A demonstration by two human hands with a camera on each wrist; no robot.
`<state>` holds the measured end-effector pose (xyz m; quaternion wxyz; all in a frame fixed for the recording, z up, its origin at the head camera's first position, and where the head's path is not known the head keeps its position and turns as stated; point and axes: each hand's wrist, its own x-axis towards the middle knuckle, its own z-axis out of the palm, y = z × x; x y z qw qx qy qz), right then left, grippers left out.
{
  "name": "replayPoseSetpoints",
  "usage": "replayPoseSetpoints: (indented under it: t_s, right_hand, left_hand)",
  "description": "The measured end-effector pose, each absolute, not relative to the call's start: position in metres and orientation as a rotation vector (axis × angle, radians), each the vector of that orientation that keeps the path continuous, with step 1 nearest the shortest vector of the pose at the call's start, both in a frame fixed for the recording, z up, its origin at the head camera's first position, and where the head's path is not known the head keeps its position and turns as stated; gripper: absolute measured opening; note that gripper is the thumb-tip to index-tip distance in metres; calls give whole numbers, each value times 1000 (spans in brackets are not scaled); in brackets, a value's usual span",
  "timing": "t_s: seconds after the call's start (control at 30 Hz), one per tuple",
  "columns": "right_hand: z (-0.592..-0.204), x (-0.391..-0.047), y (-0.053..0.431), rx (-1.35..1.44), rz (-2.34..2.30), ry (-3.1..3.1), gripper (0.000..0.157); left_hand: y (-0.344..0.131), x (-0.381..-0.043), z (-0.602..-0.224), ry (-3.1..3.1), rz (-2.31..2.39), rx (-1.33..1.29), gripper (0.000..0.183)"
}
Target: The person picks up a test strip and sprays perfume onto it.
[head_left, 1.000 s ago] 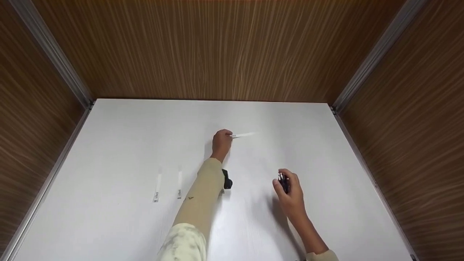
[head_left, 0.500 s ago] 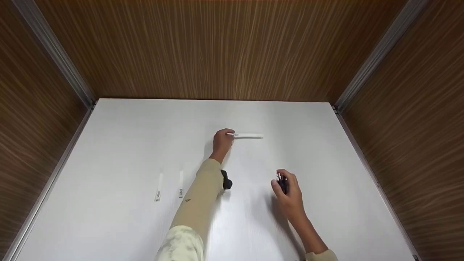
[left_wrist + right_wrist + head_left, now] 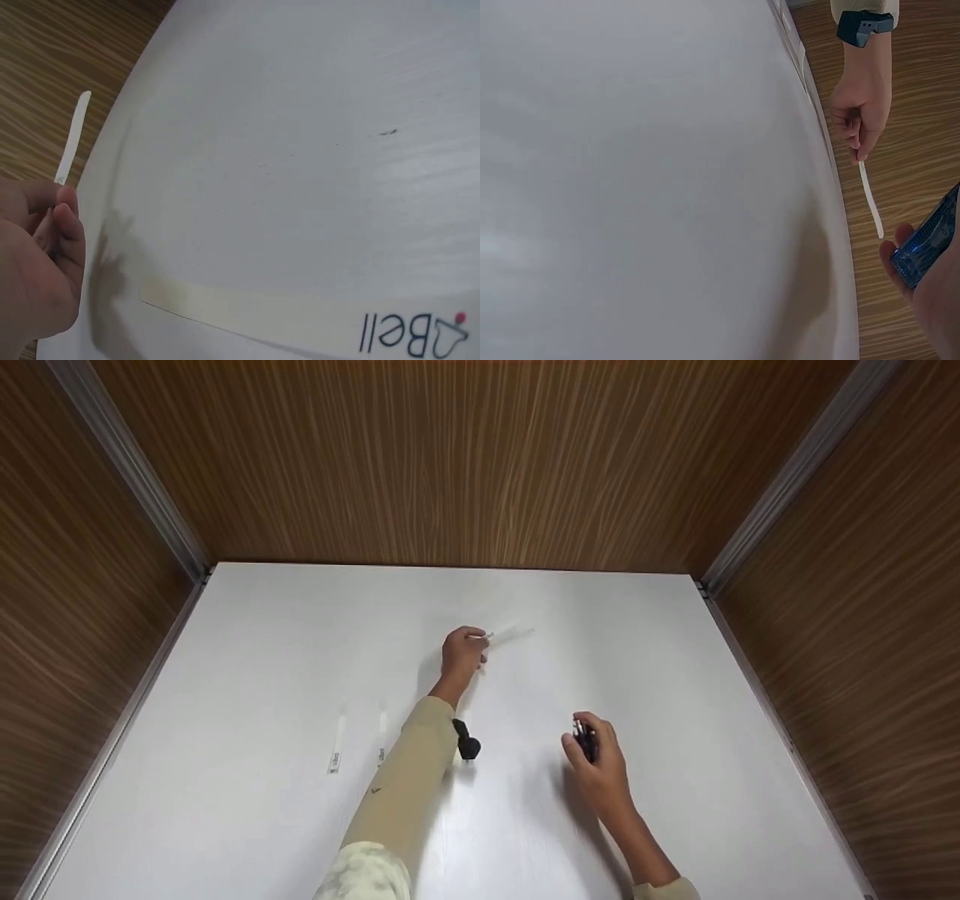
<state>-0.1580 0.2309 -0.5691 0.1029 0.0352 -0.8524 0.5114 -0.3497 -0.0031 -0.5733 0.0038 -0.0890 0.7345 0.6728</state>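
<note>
My left hand (image 3: 463, 654) pinches one end of a narrow white paper test strip (image 3: 73, 139) above the far middle of the table. The strip's free part points away from the fingers and is blurred in the head view; both wrist views show it slightly bent. Lower and to the right, my right hand (image 3: 606, 765) holds a blue glass perfume bottle (image 3: 926, 240) with a shiny top. The palm and fingers cover much of this bottle. In the head view a gap separates the bottle from the held strip.
Two more white strips (image 3: 337, 746) with printed ends lie on the white table (image 3: 225, 675), left of my left forearm. A printed "Bell" strip (image 3: 300, 322) crosses the bottom of the left wrist view. Wood-grain panels (image 3: 450, 465) rise at the back and both sides.
The strip in my left hand has swung: it first pointed right, then lay level, and now tilts upward in a blur. My right hand stays nearly still with the perfume bottle.
</note>
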Motion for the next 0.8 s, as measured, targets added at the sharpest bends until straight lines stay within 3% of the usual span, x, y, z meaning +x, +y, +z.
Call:
replayPoseSetpoints:
  t_s: [0.2,0.47,0.8]
  right_hand:
    - [-571,-158,227,104,1544,-2517,41]
    - [-571,-162,225,116,1514,-2525,43]
    - [-573,-165,226,115,1478,-2522,42]
  left_hand:
    - [-5,-342,-568,2187,2208,-305,18]
    - [-9,-333,-553,2141,2231,-273,33]
    - [-10,-306,-547,2028,2245,-211,26]
